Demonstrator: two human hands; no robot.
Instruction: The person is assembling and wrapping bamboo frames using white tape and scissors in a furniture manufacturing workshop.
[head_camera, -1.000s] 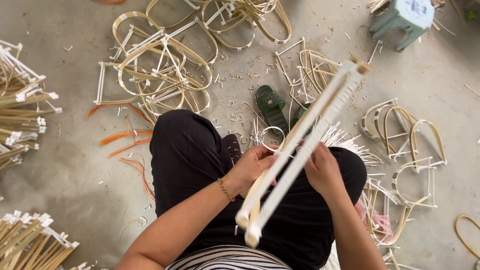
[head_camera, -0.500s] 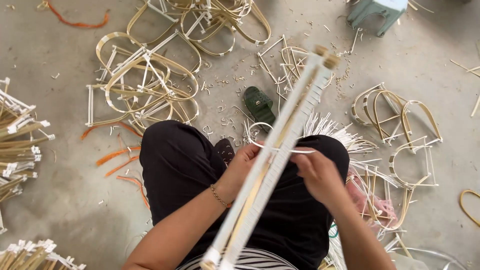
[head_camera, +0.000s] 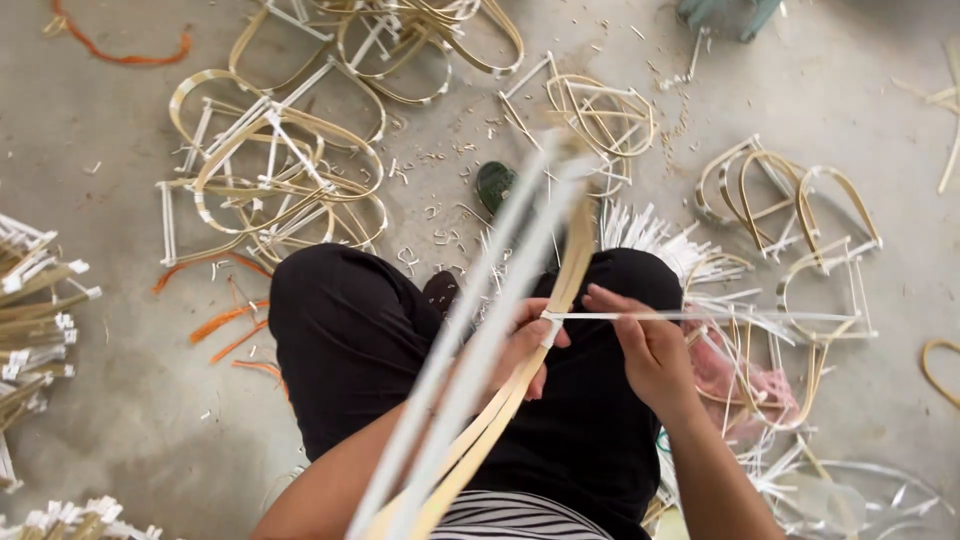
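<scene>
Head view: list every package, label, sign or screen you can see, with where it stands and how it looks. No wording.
None in view: no package, label, sign or screen.
What is there: bent bamboo frames on the grey floor, bundled strips at the left edge.
The left hand grips a long bamboo frame; the right hand pinches a thin white strip.

Single head view, worn high, aimed almost straight down past the chest onto the lap (head_camera: 400, 340) in black trousers. Close to the lap: filling the lower middle, with the frame (head_camera: 470, 400) of long strips rising from it toward the lens and blurring. Farther off, around the lap, grey floor (head_camera: 130, 420): bent hoops (head_camera: 280, 170) beyond it at the top, more hoops right of it, bundled sticks (head_camera: 35, 310) left of it.
</scene>
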